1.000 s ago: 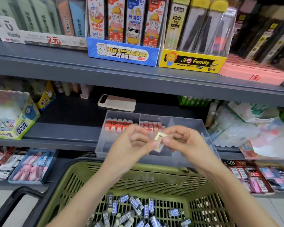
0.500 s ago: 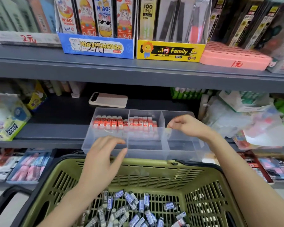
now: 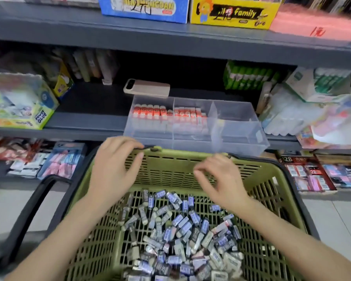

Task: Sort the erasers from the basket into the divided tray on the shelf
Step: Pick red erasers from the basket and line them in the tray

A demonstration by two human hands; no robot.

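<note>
Erasers (image 3: 180,230): a big loose pile, blue/grey sleeves, is being carried on the floor of the green basket (image 3: 272,173). None is being held.

Left hand (image 3: 114,169) is being held over the basket's far-left rim, fingers loosely spread, nothing gripped. Right hand (image 3: 221,179) is being held just inside the basket's far wall, fingers loosely curled and pointing down. Nothing is being seen between them, though the view is a bit blurred. The hands are being kept apart.

Divided tray (image 3: 241,138) is being seen just beyond the basket's far rim, on the shelf (image 3: 85,120). Its left and middle compartments are being filled with upright rows of red-sleeved pieces (image 3: 166,114), likely erasers. Nothing can be made out in the right compartment.

Progress, as a judgement: early. Two compartments are being stocked, but the basket pile is large, so most of the sorting is being left to do.

Further from the basket, a phone (image 3: 147,88) is being kept flat behind the tray. A glue box (image 3: 18,102) is being displayed far left on that shelf.
</note>
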